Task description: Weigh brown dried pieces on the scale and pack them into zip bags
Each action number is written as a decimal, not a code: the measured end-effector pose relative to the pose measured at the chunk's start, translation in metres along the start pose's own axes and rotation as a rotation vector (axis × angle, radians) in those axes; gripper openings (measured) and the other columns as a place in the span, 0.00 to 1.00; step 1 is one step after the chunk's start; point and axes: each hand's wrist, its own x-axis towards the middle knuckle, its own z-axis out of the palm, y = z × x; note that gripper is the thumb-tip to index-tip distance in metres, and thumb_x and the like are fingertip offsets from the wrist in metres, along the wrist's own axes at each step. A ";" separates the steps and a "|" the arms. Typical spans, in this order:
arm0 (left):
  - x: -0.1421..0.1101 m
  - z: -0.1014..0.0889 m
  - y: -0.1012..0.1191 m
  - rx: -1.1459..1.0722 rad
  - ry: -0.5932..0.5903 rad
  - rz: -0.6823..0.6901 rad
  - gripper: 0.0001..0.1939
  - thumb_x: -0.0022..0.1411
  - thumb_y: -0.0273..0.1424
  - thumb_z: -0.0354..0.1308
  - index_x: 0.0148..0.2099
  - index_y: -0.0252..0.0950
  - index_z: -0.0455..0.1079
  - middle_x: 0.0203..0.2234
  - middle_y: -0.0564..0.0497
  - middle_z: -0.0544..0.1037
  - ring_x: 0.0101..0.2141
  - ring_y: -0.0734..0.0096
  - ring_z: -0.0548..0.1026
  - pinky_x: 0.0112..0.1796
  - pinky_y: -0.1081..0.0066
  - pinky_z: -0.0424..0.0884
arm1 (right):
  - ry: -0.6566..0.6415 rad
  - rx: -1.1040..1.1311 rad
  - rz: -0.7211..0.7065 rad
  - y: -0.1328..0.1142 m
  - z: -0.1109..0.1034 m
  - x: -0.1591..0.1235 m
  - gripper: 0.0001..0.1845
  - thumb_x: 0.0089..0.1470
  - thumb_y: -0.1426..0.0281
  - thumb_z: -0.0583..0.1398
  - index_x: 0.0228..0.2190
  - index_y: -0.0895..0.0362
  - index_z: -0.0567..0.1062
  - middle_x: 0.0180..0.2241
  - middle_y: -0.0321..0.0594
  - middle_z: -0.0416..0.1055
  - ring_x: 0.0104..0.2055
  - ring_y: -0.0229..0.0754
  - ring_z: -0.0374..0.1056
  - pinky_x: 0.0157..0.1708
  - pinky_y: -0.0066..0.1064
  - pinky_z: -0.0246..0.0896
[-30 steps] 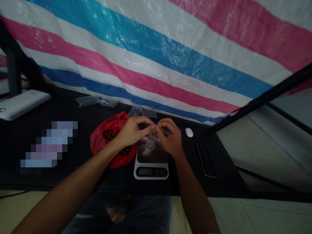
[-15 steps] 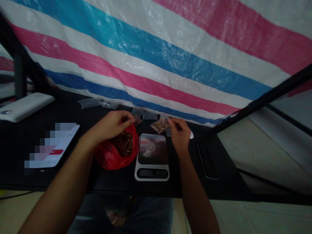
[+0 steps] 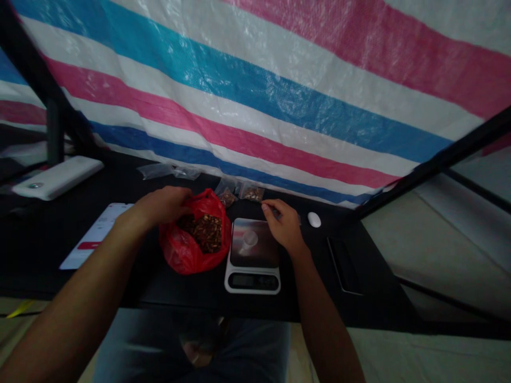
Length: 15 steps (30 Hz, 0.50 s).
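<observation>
My left hand (image 3: 162, 205) lies on the left rim of a red plastic bag (image 3: 187, 252), fingers curled over its edge. The bag is open and holds brown dried bits (image 3: 204, 232). Right of the bag stands a small digital scale (image 3: 254, 279) with a glossy dark plate. My right hand (image 3: 282, 224) hovers at the scale's far right corner, fingers loosely bent, and I see nothing in them. Two small clear pouches filled with brown bits, one (image 3: 228, 198) and the other (image 3: 253, 192), lie beyond the scale against the striped tarp.
The black table (image 3: 311, 298) ends just in front of the scale. On it lie a white oval object (image 3: 314, 219), a dark flat rectangle (image 3: 345, 259), a white paper with a red mark (image 3: 93, 240), a white flat device (image 3: 59, 177) and empty clear bags (image 3: 167, 171). A striped tarp (image 3: 279, 96) hangs behind.
My hands parted from over the scale. The right hand carried a filled pouch back to the tarp and let it go; the left hand moved onto the red bag's rim.
</observation>
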 end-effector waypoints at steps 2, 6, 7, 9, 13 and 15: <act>-0.001 -0.003 0.006 -0.028 -0.065 0.024 0.09 0.59 0.32 0.62 0.40 0.36 0.79 0.31 0.45 0.83 0.31 0.58 0.78 0.32 0.68 0.69 | -0.015 -0.017 -0.017 0.001 0.000 0.000 0.10 0.64 0.66 0.60 0.39 0.54 0.82 0.37 0.43 0.82 0.40 0.46 0.76 0.42 0.38 0.69; -0.015 -0.020 0.026 -0.247 0.021 0.188 0.16 0.63 0.38 0.59 0.48 0.34 0.78 0.35 0.46 0.85 0.31 0.61 0.78 0.31 0.71 0.71 | -0.010 -0.027 -0.038 0.003 0.001 0.001 0.10 0.64 0.67 0.60 0.38 0.54 0.82 0.37 0.44 0.81 0.40 0.46 0.76 0.43 0.39 0.69; -0.017 -0.024 0.028 -0.256 0.045 0.205 0.17 0.64 0.40 0.59 0.49 0.34 0.78 0.35 0.47 0.85 0.31 0.62 0.78 0.30 0.71 0.70 | -0.005 -0.029 -0.038 0.003 0.001 0.001 0.10 0.63 0.67 0.59 0.38 0.54 0.82 0.37 0.44 0.81 0.40 0.47 0.76 0.43 0.39 0.69; -0.017 -0.026 0.027 -0.212 0.050 0.193 0.17 0.62 0.39 0.61 0.48 0.34 0.78 0.33 0.47 0.85 0.30 0.61 0.78 0.30 0.70 0.70 | -0.003 -0.035 -0.035 0.004 0.001 0.001 0.10 0.63 0.68 0.60 0.38 0.54 0.82 0.37 0.44 0.81 0.39 0.46 0.76 0.42 0.39 0.69; -0.011 -0.011 0.020 -0.062 0.177 0.202 0.18 0.54 0.32 0.68 0.47 0.34 0.78 0.39 0.44 0.82 0.38 0.52 0.77 0.41 0.61 0.72 | -0.017 -0.030 -0.024 0.003 0.002 0.001 0.09 0.63 0.68 0.60 0.39 0.54 0.82 0.36 0.43 0.81 0.38 0.46 0.76 0.42 0.38 0.69; -0.011 -0.002 0.022 -0.019 0.288 0.273 0.16 0.54 0.30 0.68 0.47 0.35 0.78 0.44 0.43 0.80 0.45 0.49 0.76 0.50 0.57 0.70 | -0.014 -0.029 -0.028 0.003 0.001 0.001 0.09 0.63 0.68 0.60 0.39 0.55 0.82 0.36 0.43 0.81 0.38 0.46 0.76 0.42 0.38 0.69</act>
